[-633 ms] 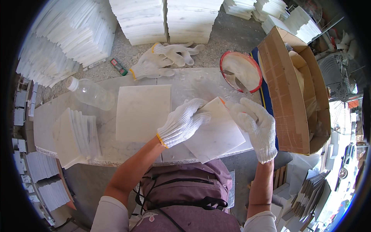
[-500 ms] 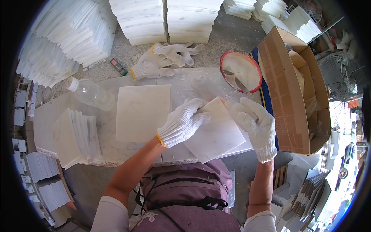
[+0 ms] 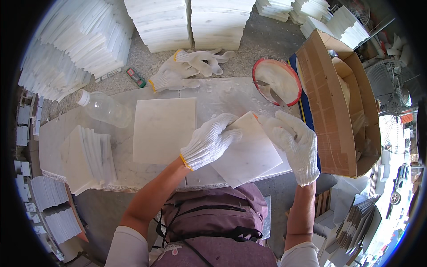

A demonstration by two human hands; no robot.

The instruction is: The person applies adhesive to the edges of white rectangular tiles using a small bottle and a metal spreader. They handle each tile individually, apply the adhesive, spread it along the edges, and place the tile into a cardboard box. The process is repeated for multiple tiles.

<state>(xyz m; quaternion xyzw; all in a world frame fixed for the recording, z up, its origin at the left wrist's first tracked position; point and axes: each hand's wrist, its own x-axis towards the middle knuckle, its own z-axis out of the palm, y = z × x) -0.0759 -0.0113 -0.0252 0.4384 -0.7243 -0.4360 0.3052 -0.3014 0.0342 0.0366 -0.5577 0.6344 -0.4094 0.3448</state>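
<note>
Both my hands wear white knit gloves. My left hand (image 3: 210, 141) rests on the upper left part of a square white marble tile (image 3: 247, 153), fingers curled over its far edge. My right hand (image 3: 293, 144) grips the same tile at its right edge. The tile lies tilted over the front edge of the stone worktop (image 3: 222, 95). A second white tile (image 3: 163, 129) lies flat to the left of my left hand.
A fanned stack of tiles (image 3: 86, 155) sits at the left end, with a clear plastic bottle (image 3: 104, 108) behind it. Spare white gloves (image 3: 187, 67) lie at the back. A red-rimmed bowl (image 3: 275, 81) and an open cardboard box (image 3: 340, 100) stand at right. Tall tile stacks (image 3: 155, 22) line the background.
</note>
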